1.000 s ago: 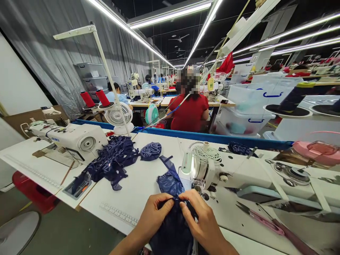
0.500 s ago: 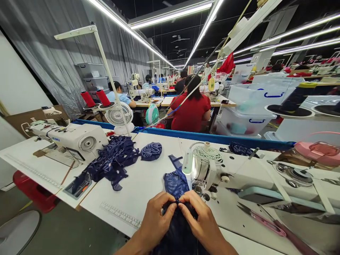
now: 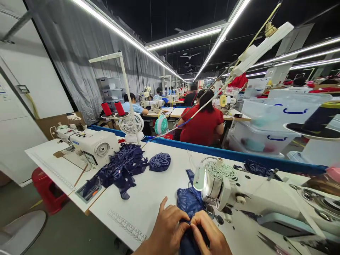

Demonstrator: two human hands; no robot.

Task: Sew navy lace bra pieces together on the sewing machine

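Navy patterned fabric (image 3: 189, 202) lies beside the needle end of a white sewing machine (image 3: 216, 184) and runs down between my hands. My left hand (image 3: 171, 226) pinches its edge between thumb and forefinger. Right beside it, my right hand (image 3: 208, 233) pinches the same edge, the fingertips of both hands nearly touching. The lower part of the fabric hangs toward me, partly hidden by my hands. Up and to the left sits a round navy patterned piece (image 3: 159, 162), next to a heap of navy scraps (image 3: 123, 164).
A second sewing machine (image 3: 90, 143) stands at the left, with a white fan (image 3: 131, 125) behind the scraps. Scissors (image 3: 271, 244) lie at the lower right. A person in red (image 3: 199, 124) sits beyond the blue table edge. Clear bins (image 3: 276, 117) are stacked at the right.
The view has shifted, so the scene sits lower and farther right. My left thumb and forefinger still pinch the fabric, while another left finger now sticks up. Both hands remain together at the fabric edge.
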